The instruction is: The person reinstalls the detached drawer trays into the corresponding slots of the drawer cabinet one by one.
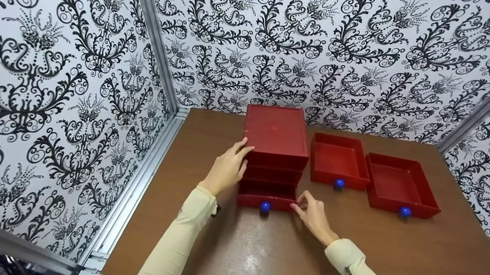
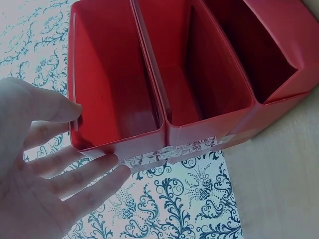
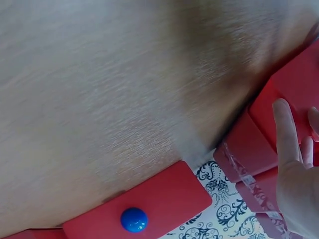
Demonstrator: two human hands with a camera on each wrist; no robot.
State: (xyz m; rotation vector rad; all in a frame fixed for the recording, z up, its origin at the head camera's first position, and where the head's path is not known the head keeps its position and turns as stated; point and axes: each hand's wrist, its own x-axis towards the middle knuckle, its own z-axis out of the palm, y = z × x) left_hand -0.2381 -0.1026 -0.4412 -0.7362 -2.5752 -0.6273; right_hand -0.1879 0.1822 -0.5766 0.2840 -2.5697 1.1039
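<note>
A red drawer cabinet [image 1: 274, 130] stands on the brown table. My left hand [image 1: 225, 170] rests at its upper left front corner; in the left wrist view the thumb touches the front rim and the fairly straight fingers lie along the side. The two upper slots have no drawers in them. In the bottom slot a red drawer [image 1: 247, 201] with a blue knob [image 1: 265, 206] sticks out a little. My right hand [image 1: 314, 217] pinches that drawer's right front corner between thumb and index finger. The right wrist view shows this hand [image 3: 297, 181] partly cut off.
Two more red drawers, one [image 1: 339, 156] nearer the cabinet and another [image 1: 396, 182] farther right, lie on the table [image 1: 250, 257]; each has a blue knob. Patterned walls [image 1: 265, 41] and metal rails [image 1: 135, 185] border the table.
</note>
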